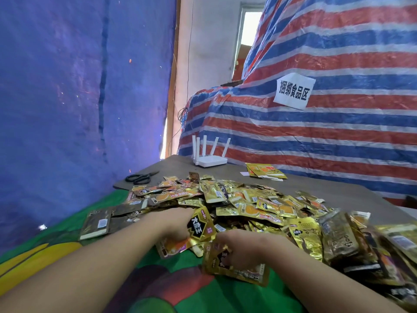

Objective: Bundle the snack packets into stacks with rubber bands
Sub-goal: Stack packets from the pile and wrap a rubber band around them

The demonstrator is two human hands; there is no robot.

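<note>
A big heap of gold and dark snack packets (248,204) covers the table in front of me. My left hand (173,224) reaches into the near edge of the heap and grips a gold packet with a black label (199,225). My right hand (241,247) is just to its right, fingers curled round another gold packet (234,265) that lies over the green cloth. No rubber band shows in view.
Black scissors (141,177) lie at the table's far left. A white router (209,158) stands at the back edge. A small stack of packets (265,170) sits at the back right. A striped tarp (316,123) rises behind, a blue sheet on the left.
</note>
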